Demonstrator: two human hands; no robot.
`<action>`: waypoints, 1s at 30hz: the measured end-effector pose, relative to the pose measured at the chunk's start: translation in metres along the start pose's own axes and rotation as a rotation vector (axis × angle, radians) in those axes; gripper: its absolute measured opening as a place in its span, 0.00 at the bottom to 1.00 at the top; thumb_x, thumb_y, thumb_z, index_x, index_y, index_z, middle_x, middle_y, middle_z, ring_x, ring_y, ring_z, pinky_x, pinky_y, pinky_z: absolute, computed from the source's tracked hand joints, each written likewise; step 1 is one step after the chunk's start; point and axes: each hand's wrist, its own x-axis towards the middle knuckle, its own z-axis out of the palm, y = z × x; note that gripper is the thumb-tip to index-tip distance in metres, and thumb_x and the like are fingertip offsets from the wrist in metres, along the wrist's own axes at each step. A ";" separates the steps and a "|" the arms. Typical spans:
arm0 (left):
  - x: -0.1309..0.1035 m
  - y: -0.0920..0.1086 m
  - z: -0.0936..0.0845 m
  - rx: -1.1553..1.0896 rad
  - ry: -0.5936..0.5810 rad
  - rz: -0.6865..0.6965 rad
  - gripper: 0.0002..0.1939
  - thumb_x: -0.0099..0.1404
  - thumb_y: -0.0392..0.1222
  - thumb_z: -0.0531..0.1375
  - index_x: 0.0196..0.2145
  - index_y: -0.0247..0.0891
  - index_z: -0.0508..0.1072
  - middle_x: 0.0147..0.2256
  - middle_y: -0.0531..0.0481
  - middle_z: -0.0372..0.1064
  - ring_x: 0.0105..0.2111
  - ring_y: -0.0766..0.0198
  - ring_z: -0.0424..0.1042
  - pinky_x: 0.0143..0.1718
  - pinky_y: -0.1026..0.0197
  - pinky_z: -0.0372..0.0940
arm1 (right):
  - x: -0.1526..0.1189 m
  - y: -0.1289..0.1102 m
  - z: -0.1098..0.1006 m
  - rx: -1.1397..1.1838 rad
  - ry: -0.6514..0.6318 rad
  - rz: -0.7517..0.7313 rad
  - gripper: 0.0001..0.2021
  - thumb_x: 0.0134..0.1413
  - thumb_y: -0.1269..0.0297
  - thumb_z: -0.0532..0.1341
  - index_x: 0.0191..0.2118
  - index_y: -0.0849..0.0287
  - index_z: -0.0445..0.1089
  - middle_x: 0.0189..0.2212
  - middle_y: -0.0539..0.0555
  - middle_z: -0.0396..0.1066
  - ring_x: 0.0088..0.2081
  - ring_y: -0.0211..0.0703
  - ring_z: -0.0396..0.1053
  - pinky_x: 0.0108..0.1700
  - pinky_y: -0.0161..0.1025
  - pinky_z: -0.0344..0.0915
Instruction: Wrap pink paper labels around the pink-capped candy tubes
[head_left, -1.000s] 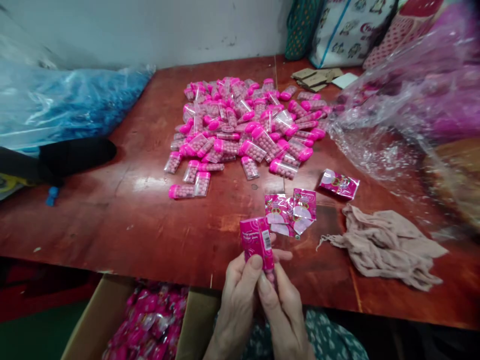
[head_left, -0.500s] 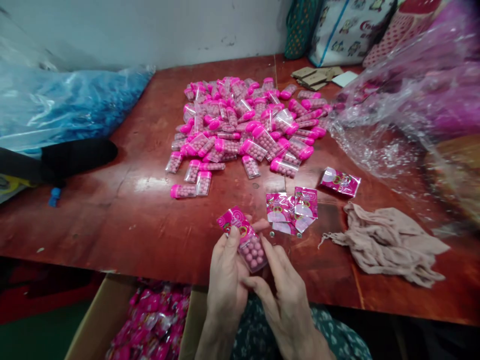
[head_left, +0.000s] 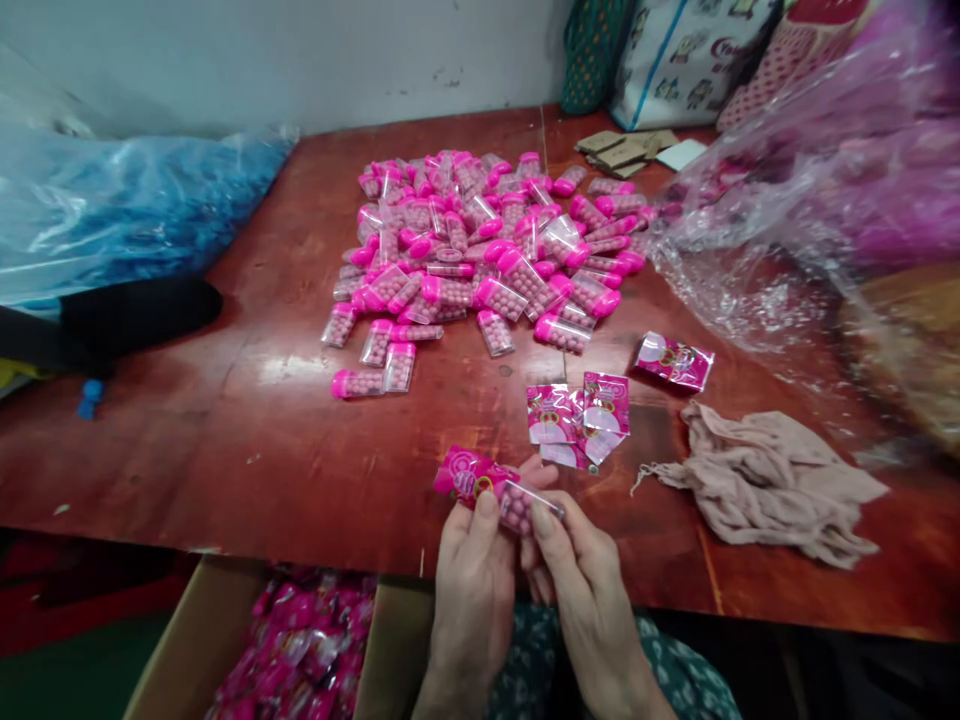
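Between both hands, just over the table's front edge, is a clear candy container [head_left: 517, 508] full of pink balls. A printed pink wrapper sleeve [head_left: 466, 474] covers its left end, so the cap there is hidden. My left hand [head_left: 478, 570] is closed on the sleeved end, thumb on top. My right hand [head_left: 581, 560] pinches the bare clear end between thumb and fingers. Just beyond the hands lie several flat pink wrapper sleeves [head_left: 555, 414], with a small stack of sleeves [head_left: 675, 361] to their right. Farther back is a heap of pink-capped candy containers [head_left: 450, 290].
A cardboard box [head_left: 169, 640] of wrapped pink pieces stands below the table edge at left. A beige cloth [head_left: 772, 485] lies right. Blue plastic bags [head_left: 135, 210] and a black padded bar [head_left: 142, 310] are left; a clear plastic bag [head_left: 750, 270] spreads at right.
The held container has turned from steeply slanted to nearly level, its clear end now pointing right. My right thumb has moved up onto that end. The view has shifted slightly.
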 end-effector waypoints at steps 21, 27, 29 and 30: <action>0.009 0.014 -0.011 0.055 -0.099 -0.028 0.08 0.58 0.43 0.60 0.33 0.36 0.74 0.39 0.41 0.75 0.27 0.66 0.72 0.32 0.64 0.66 | -0.013 0.009 0.024 -0.187 0.117 -0.186 0.16 0.61 0.58 0.48 0.45 0.58 0.67 0.35 0.58 0.74 0.33 0.45 0.72 0.32 0.36 0.68; 0.008 0.010 -0.003 0.170 -0.196 -0.086 0.06 0.58 0.38 0.59 0.31 0.35 0.76 0.35 0.41 0.76 0.45 0.51 0.69 0.47 0.54 0.60 | -0.017 0.010 0.027 -0.247 0.211 -0.201 0.18 0.61 0.61 0.46 0.53 0.61 0.61 0.40 0.61 0.73 0.38 0.48 0.73 0.36 0.38 0.68; 0.006 0.006 -0.003 0.194 -0.202 -0.075 0.08 0.59 0.38 0.58 0.31 0.35 0.77 0.36 0.41 0.76 0.48 0.51 0.67 0.50 0.54 0.57 | -0.016 0.009 0.023 -0.227 0.230 -0.169 0.19 0.61 0.58 0.47 0.51 0.61 0.63 0.39 0.61 0.73 0.35 0.48 0.73 0.34 0.39 0.68; 0.005 0.004 -0.004 0.198 -0.196 -0.072 0.09 0.61 0.39 0.57 0.32 0.35 0.77 0.37 0.41 0.75 0.48 0.52 0.67 0.51 0.55 0.56 | -0.014 0.008 0.020 -0.214 0.231 -0.153 0.18 0.60 0.56 0.48 0.49 0.60 0.65 0.37 0.60 0.73 0.34 0.48 0.73 0.34 0.39 0.68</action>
